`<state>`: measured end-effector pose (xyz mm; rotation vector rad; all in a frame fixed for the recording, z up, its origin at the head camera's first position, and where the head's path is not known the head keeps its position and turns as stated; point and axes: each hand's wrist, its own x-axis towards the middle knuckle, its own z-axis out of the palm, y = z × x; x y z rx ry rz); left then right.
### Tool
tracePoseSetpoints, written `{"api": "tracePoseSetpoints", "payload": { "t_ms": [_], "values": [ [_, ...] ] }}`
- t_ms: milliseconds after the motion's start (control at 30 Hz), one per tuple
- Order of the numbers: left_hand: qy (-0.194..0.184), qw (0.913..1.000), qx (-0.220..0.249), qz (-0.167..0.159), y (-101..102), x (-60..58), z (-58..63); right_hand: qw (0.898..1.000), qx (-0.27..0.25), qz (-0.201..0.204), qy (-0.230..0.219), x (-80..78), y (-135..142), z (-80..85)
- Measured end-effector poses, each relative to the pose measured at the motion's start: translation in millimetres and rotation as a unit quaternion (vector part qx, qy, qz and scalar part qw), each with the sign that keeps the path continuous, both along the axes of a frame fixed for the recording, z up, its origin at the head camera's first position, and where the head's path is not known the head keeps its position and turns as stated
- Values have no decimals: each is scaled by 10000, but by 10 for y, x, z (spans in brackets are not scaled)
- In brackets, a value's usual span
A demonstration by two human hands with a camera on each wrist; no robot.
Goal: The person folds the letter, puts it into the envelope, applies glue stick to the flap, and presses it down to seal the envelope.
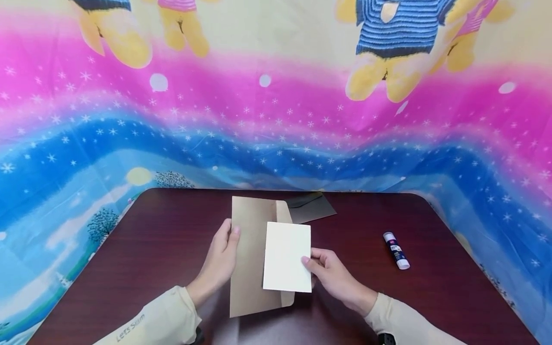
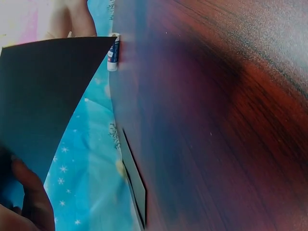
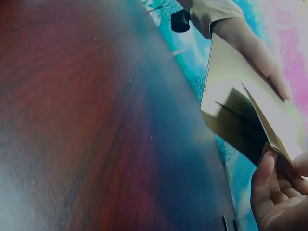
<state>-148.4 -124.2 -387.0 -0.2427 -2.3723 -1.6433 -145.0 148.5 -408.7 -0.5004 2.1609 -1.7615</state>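
Observation:
My left hand (image 1: pixel 219 261) grips the left edge of a tan paper envelope (image 1: pixel 250 258), its thumb on the front. The envelope stands tilted up over the table, its flap folded out toward the right. In the left wrist view the back of the envelope (image 2: pixel 43 96) looks nearly black. A small white card (image 1: pixel 287 256) is pinched at its right edge by the thumb and fingers of my right hand (image 1: pixel 338 278). The card overlaps the envelope's flap side in the head view. From the right wrist, the card (image 3: pixel 263 118) stands edge-on beside the envelope's inner face, partly over it.
A dark grey-brown envelope (image 1: pixel 316 210) lies at the back of the reddish-brown table (image 1: pixel 172 230), partly behind the tan one. To the right lies a glue stick (image 1: pixel 396 250) with a white cap. A colourful printed cloth (image 1: pixel 241 110) hangs behind the table.

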Motion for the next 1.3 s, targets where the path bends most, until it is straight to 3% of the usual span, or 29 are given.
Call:
{"api": "tracePoseSetpoints", "payload": {
  "t_ms": [233,467,800,967,1100,1300],
  "values": [
    [-1,9999,-101,98,-21,15,-7,9969,316,-128,706,-60,50,-22],
    [8,9996,-219,197,-33,26,-16,9919,828,-461,840,-82,63,5],
    [27,9967,-703,411,11,46,-35,9741,1537,-1054,1280,-47,0,75],
    [201,9953,-862,393,57,44,-72,9646,1700,-1007,1745,4,-69,86],
    [240,9964,-742,324,51,15,-95,9699,1504,-737,1765,2,-74,83],
    [182,9995,-109,228,-13,-39,-133,9887,910,-414,1116,-49,-1,56]
  ]
}}
